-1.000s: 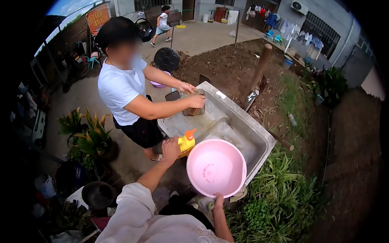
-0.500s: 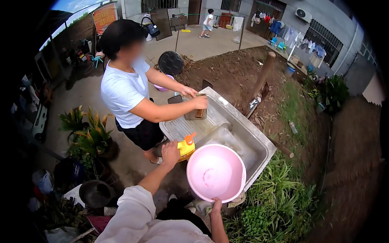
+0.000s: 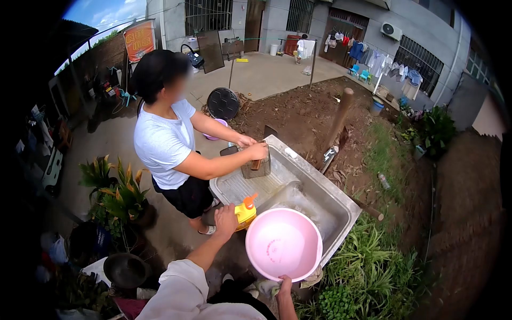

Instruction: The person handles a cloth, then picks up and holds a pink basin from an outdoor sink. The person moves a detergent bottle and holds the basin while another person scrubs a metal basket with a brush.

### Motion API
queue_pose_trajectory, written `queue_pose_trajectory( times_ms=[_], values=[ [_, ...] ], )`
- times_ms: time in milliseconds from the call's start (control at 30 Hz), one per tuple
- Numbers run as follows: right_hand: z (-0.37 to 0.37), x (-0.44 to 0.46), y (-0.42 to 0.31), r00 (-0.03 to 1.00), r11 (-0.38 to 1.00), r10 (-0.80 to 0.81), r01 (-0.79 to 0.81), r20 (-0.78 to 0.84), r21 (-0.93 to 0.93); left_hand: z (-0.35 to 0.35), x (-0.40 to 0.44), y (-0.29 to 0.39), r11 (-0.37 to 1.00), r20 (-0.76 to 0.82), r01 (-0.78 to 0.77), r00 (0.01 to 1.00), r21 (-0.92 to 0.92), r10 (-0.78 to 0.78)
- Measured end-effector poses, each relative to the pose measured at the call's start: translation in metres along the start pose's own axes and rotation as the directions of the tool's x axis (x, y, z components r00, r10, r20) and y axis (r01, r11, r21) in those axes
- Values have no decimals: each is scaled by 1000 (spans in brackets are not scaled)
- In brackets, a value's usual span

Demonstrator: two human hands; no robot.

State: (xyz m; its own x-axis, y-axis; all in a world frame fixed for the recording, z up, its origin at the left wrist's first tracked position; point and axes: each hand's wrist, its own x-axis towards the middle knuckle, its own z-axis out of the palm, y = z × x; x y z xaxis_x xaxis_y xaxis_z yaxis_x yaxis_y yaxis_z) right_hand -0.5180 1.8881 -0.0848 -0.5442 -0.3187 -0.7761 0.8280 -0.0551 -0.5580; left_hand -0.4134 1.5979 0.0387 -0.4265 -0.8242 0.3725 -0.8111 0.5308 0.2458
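My left hand (image 3: 226,220) is closed round the side of a yellow bottle (image 3: 245,214) with an orange spout top. Its fingers are partly hidden behind the bottle. My right hand (image 3: 285,286) grips the near rim of a pink plastic basin (image 3: 282,245), thumb over the edge. The basin is tilted towards me and shows no contents apart from red printing on its bottom. It overlaps the near corner of a metal sink (image 3: 344,226), where some water lies in the bowl.
Across the sink's left side, a person (image 3: 165,130) in a white T-shirt handles a dark square slab (image 3: 248,169) with a brown piece on it. Leafy plants (image 3: 368,256) grow right of the sink. A wooden post (image 3: 340,114) stands beyond, and potted plants (image 3: 125,192) stand left.
The view has tipped up slightly, so things sit lower in the picture. Both hands keep their holds. A small person far back has moved right, beside a hanging white cloth.
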Motion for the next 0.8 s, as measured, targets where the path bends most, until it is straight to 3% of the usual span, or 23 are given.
queue_pose_trajectory(
  times_ms=[200,567,800],
  values=[
    [2,0,-3,998,999,48,-48,-27,-12,1,-3,-7,997,30,82,996,-12,-82],
    [-4,11,0,999,998,26,-28,-45,-60,5,-2,-3,999,22,41,999,9,-42],
    [-6,10,-2,998,998,61,-61,31,-8,4,-7,-5,999,14,34,999,4,-34]
  ],
)
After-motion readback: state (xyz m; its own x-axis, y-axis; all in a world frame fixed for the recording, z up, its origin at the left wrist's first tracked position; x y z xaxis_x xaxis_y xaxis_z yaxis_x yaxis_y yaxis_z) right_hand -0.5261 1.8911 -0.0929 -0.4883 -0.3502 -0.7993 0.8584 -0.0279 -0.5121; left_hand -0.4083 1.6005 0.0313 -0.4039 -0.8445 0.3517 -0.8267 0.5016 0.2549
